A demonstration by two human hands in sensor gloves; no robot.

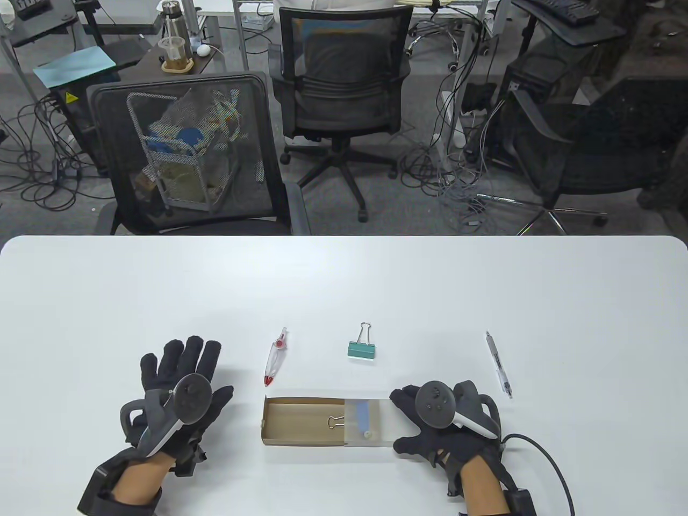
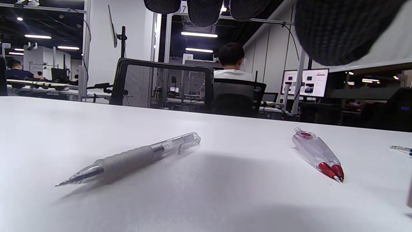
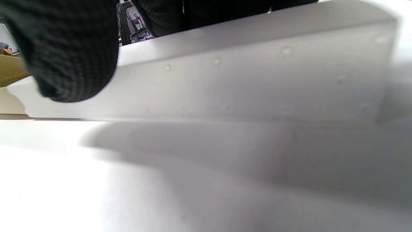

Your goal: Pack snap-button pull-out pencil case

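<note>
The pencil case lies at the front middle: a brown cardboard drawer (image 1: 301, 422) pulled out to the left from a translucent sleeve (image 1: 371, 422). A small binder clip (image 1: 337, 422) lies in the drawer, partly under the sleeve. My right hand (image 1: 406, 424) grips the sleeve's right end, thumb at the near side and fingers at the far side; the sleeve's wall (image 3: 257, 74) fills the right wrist view. My left hand (image 1: 180, 376) is open with fingers spread, holding nothing. A grey-grip pen (image 2: 135, 158) lies under it, hidden in the table view.
A red-and-white correction pen (image 1: 275, 357) lies just behind the drawer; it also shows in the left wrist view (image 2: 318, 158). A teal binder clip (image 1: 362, 346) lies mid-table. A clear pen (image 1: 499, 365) lies to the right. Office chairs stand beyond the far edge.
</note>
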